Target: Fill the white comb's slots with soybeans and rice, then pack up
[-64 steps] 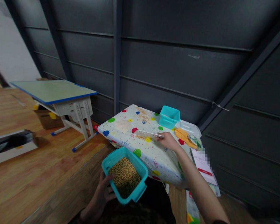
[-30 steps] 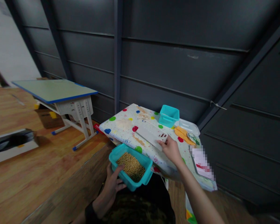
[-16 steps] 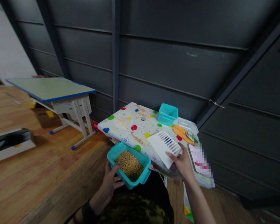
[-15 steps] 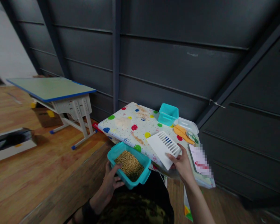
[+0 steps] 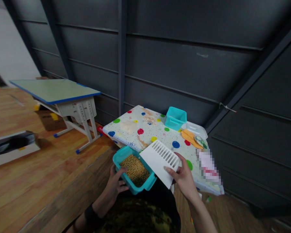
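Note:
My left hand (image 5: 117,181) grips the near left side of a teal plastic box (image 5: 151,183), its thumb over the rim. Tan, round soybeans (image 5: 134,168) fill the lower part of this box, with some greenish ones at the near end. In my right hand (image 5: 180,174) is a white slotted card (image 5: 157,163), pinched at its right edge between thumb and fingers. The card is tilted, and its left corner reaches over the right rim of the box. Whether card and rim touch, I cannot tell.
On the balloon-print tablecloth (image 5: 122,118) stand another teal box (image 5: 176,118), a white tray (image 5: 196,130) and an orange cloth (image 5: 188,137). Small piles of grain (image 5: 143,142) and pale powder (image 5: 128,127) lie there. A dark panel wall (image 5: 172,71) rises behind; a desk (image 5: 55,90) is at left.
My right hand has brought the slotted card left and down, from above the tablecloth to the box's right rim. My left hand and the box have hardly moved.

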`<state>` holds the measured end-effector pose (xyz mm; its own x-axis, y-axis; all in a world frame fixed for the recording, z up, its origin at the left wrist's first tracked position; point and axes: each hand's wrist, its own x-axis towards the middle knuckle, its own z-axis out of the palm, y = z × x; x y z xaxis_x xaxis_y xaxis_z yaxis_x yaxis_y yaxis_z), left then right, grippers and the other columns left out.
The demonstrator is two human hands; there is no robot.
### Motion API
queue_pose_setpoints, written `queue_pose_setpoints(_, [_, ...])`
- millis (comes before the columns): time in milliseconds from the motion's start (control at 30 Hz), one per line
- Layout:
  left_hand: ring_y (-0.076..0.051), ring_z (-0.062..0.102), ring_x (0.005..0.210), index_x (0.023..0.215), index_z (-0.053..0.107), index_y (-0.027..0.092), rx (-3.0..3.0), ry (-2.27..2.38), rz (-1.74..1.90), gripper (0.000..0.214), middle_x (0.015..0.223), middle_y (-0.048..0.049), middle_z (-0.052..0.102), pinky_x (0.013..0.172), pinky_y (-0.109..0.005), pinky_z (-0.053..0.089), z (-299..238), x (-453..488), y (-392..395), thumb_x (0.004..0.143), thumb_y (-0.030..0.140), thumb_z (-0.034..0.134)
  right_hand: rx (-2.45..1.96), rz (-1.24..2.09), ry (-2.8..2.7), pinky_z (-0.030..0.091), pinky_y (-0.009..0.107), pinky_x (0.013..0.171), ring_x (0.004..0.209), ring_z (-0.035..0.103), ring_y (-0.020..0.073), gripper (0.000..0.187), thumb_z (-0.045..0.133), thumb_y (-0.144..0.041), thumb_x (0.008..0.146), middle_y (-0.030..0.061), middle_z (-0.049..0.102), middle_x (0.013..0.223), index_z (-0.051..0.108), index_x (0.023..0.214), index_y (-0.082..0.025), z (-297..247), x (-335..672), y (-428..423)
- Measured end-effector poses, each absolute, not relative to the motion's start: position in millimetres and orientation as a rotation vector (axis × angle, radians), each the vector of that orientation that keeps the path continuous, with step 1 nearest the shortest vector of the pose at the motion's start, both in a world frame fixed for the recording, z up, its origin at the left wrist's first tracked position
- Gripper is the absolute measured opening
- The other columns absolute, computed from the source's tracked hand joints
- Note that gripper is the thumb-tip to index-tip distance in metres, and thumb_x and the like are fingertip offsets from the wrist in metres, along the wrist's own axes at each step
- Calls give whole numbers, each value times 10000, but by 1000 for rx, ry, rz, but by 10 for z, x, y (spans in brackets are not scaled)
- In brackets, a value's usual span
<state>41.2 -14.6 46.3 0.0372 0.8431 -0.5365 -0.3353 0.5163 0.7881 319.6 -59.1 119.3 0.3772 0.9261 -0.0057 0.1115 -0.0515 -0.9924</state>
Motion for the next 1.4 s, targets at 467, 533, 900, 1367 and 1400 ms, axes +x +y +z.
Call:
queue_pose_setpoints(467, [-185,739,618,1514,369,363,491,1251,960,643,1124,-61,717,618,-369,651,520,388,-83,970,361,711,-1539,691,-1006,674,454,684,858,808,343,994,904,-652,660,155,828,1142,529,1468,-211,1088,3411,-185])
queue_pose_setpoints(533, [-182,722,589,1512,374,356,483,1264,966,639,1066,-45,709,599,-360,642,523,378,-78,969,354,710,-1535,714,-1004,672,440,656,837,809,342,1003,902,-665,670,134,832,1098,520,1481,-216,1116,3339,-244])
queue_pose_setpoints(900, [-173,717,625,1581,344,390,432,1285,964,726,1151,-52,720,705,-436,681,543,353,-47,969,343,732,-1489,696,-1064,671,431,697,864,820,333,907,868,-592,790,125,840,1123,498,1537,-238,1158,3145,-351])
queue_pose_setpoints(1367, [-182,696,658,1557,390,406,479,1269,1021,758,1053,-17,695,703,-413,658,446,273,-29,913,438,789,-1485,696,-1073,675,432,711,865,826,333,888,846,-575,761,111,853,1092,483,1496,-233,1109,3027,-168])
queue_pose_setpoints(1400, [-185,695,655,1558,392,409,477,1267,1021,766,1042,-15,695,707,-420,656,438,271,-34,907,445,795,-1488,712,-1077,673,428,698,856,826,333,888,842,-569,777,105,855,1075,476,1515,-236,1107,2982,-223])
